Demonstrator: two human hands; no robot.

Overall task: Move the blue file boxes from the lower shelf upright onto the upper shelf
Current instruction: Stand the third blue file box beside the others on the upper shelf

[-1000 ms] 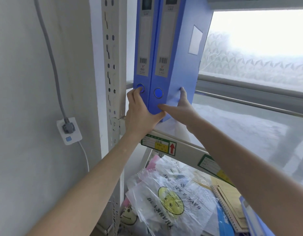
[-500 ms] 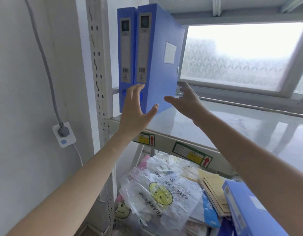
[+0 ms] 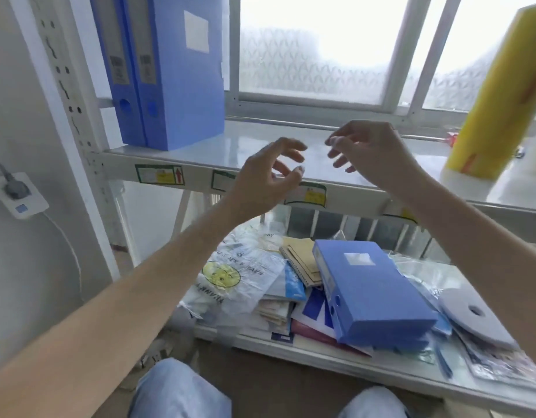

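Note:
Two blue file boxes (image 3: 170,70) stand upright side by side at the left end of the upper shelf (image 3: 218,152), against the shelf post. A third blue file box (image 3: 372,291) lies flat on the lower shelf (image 3: 336,357), on top of papers, with another blue box edge just showing beneath it. My left hand (image 3: 266,179) and my right hand (image 3: 369,152) hover in front of the upper shelf's edge, fingers spread and curled, holding nothing. Both hands are well to the right of the upright boxes and above the flat one.
A yellow roll (image 3: 496,95) stands on the upper shelf at the right. The lower shelf holds plastic bags (image 3: 230,279), notebooks (image 3: 303,260), a grey disc (image 3: 472,315) and loose papers. A wall socket with a plug (image 3: 18,194) is at the left. My knees show at the bottom.
Both hands let go of the two upright boxes and drew back to the right. The view dropped, so the lower shelf and the flat box are now in sight.

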